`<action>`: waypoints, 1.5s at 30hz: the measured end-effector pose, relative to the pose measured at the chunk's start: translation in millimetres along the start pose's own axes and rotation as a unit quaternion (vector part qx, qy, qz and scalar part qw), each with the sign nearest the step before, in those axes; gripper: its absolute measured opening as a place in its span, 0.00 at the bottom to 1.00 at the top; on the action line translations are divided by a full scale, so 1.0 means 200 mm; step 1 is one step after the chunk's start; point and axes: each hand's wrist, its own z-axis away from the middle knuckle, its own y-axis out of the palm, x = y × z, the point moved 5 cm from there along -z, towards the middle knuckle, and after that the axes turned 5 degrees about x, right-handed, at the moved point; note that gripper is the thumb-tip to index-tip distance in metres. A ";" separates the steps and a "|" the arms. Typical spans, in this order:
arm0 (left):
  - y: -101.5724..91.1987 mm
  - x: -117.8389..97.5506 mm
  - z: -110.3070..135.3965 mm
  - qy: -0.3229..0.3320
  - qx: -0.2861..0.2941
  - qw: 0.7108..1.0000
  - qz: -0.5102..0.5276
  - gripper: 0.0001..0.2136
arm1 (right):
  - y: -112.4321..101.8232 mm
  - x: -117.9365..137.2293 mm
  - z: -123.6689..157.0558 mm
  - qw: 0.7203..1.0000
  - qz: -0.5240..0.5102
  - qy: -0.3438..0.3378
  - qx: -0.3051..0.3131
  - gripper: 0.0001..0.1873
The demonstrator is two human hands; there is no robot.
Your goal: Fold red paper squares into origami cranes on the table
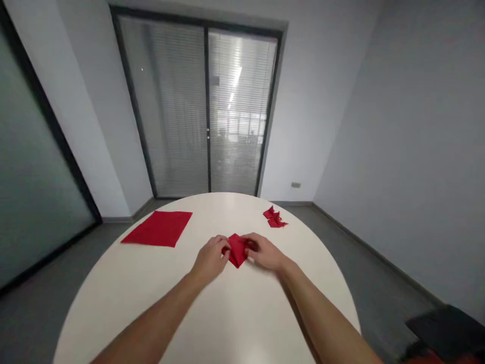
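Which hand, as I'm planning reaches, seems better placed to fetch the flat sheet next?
Probably the left hand: it is nearer the sheet, while the right hand is across the folded piece. Both hands touch that piece, though.

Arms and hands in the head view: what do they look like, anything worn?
Left forearm and right forearm are sleeveless, tapering to the wrists. Left hand and right hand are ungloved. No watch or cables visible; rings too small to tell.
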 end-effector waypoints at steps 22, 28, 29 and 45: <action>-0.07 -0.04 0.00 -0.056 -0.063 0.995 -0.061 0.02 | -0.01 0.10 -0.02 0.988 0.127 0.026 -0.084 0.10; -0.07 -0.06 0.00 -0.069 -0.059 0.992 -0.089 0.02 | 0.02 0.17 -0.03 0.972 0.222 0.010 -0.080 0.09; -0.07 -0.06 0.00 -0.074 -0.059 0.991 -0.093 0.02 | 0.03 0.18 -0.03 0.971 0.227 0.010 -0.079 0.10; -0.07 -0.07 0.01 -0.082 -0.041 0.995 0.048 0.13 | 0.03 0.14 -0.03 0.980 0.160 0.054 -0.110 0.13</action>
